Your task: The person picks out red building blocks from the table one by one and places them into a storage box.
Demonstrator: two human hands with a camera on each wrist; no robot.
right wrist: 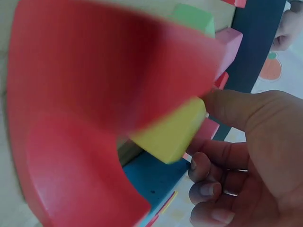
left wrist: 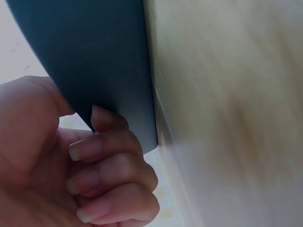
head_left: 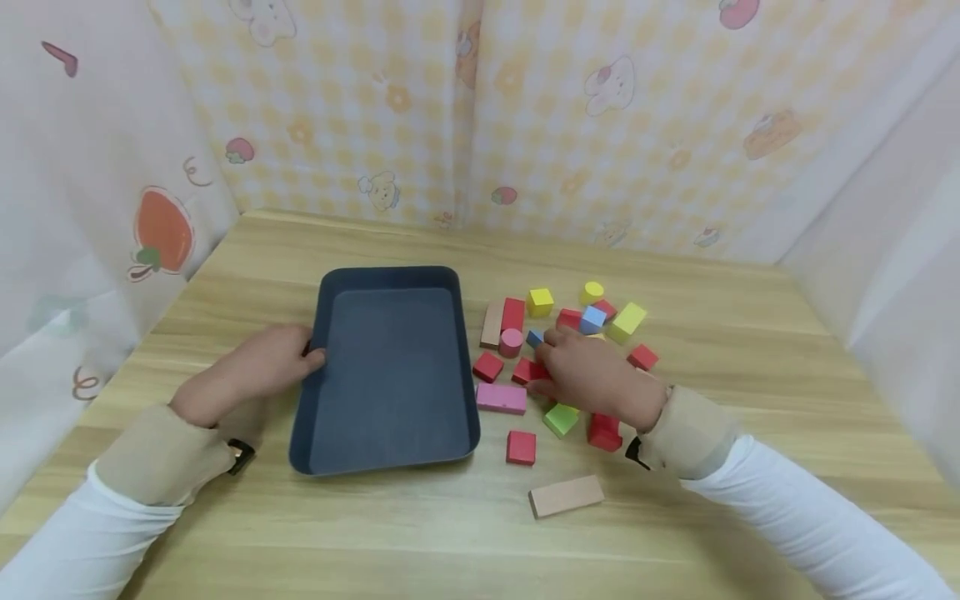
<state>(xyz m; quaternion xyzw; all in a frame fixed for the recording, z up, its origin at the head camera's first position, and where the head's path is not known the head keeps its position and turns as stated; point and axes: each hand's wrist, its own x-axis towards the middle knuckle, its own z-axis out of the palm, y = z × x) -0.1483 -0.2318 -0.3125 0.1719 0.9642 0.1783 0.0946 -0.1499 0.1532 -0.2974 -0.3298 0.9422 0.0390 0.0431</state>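
Note:
The dark grey tray (head_left: pixel 386 462) lies on the table, left of the scattered blocks. At its left rim, my left hand (head_left: pixel 262 362) pinches the wall, the thumb over the edge and the curled fingers (left wrist: pixel 113 170) outside. My right hand (head_left: pixel 592 375) reaches down into the blocks, beside a red block (head_left: pixel 529 372) and a small blue block (head_left: pixel 535 337). In the right wrist view its thumb and index finger point towards a yellow block (right wrist: pixel 170 137) and a pinkish-red block (right wrist: pixel 209 128). The fingertips are partly hidden there, so a hold cannot be made out. A large red curved block (right wrist: pixel 71 156) is nearest that camera.
Round the right hand lie a pink block (head_left: pixel 502 398), a green block (head_left: pixel 561 419), a pink cylinder (head_left: pixel 511 342), yellow blocks and several red ones. A plain wooden block (head_left: pixel 566 497) lies nearer the front. Patterned cloth (head_left: pixel 420 117) hangs behind the wooden table (head_left: pixel 360 542).

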